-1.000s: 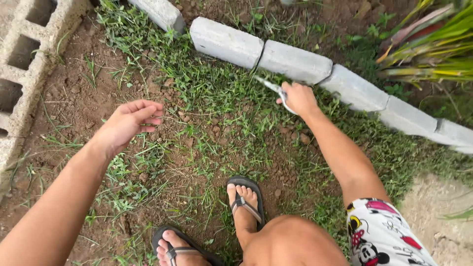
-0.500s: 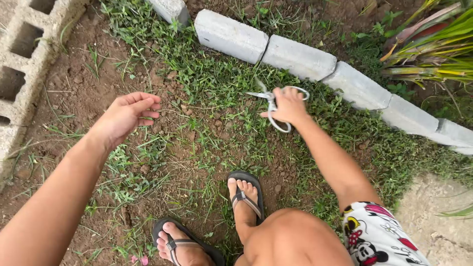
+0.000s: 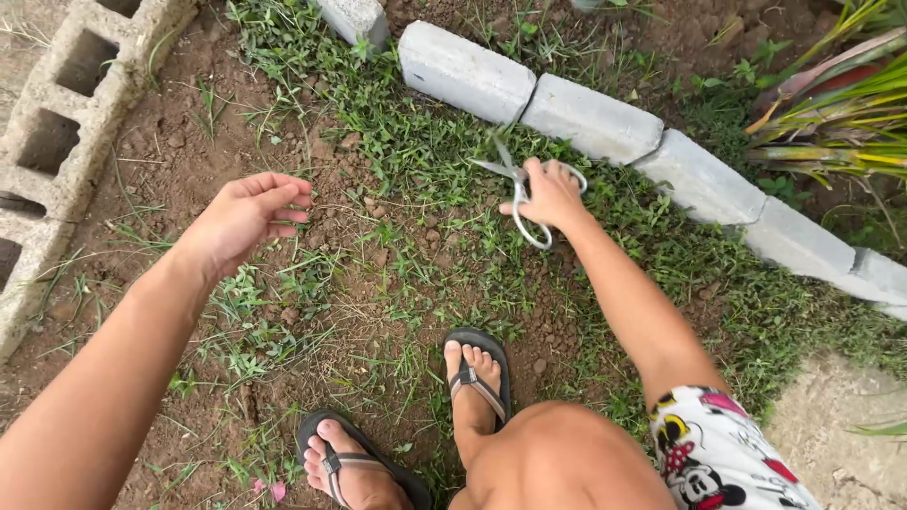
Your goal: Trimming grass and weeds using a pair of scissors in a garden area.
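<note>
Grey metal scissors sit in the right hand, fingers through the loops and blades spread apart, points aimed low at the grass beside the concrete edging blocks, an angle suited to snipping close to the soil. The left hand hangs open and empty above bare dirt, seemingly for balance.

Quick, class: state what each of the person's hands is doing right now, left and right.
Left hand: open, fingers loosely curled, holding nothing, above the soil.
Right hand: closed on the scissors, blades spread over the grass.
</note>
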